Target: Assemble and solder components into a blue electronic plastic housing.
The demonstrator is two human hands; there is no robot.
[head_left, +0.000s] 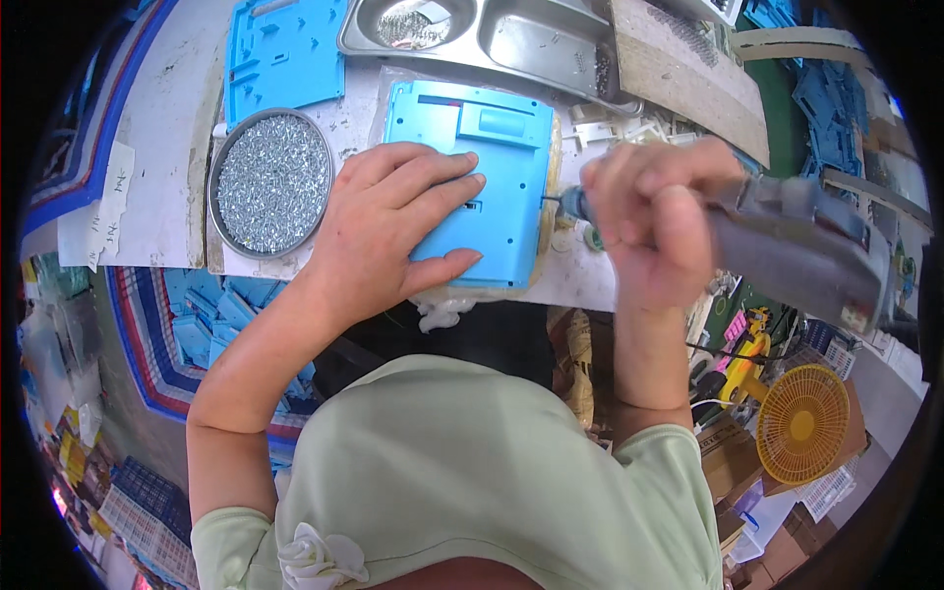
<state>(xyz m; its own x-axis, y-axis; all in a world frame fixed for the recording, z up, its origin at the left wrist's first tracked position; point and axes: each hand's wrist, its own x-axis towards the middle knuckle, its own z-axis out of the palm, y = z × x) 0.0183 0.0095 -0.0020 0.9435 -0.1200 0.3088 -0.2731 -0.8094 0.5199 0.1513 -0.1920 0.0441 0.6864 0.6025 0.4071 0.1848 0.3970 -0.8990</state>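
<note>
A blue plastic casing [511, 221] lies on the white worktable in front of me. My left hand [379, 211] rests flat on its left part, fingers spread, partly hiding that side. The casing has several small holes and a raised rectangular part near its far edge. My right hand [659, 211] is wrapped round a dark power screwdriver [787, 241], lying on its side and blurred by motion. Its thin bit points left, with the tip at the casing's right edge; whether it touches cannot be made out.
Left of the casing stands a round dish of small silver screws [272, 184]. Another blue panel [285, 59] lies behind it. At the back is a metal tray [536, 44] with compartments. White plastic pieces [639, 128] lie at the right, and a yellow fan [801, 425] stands below.
</note>
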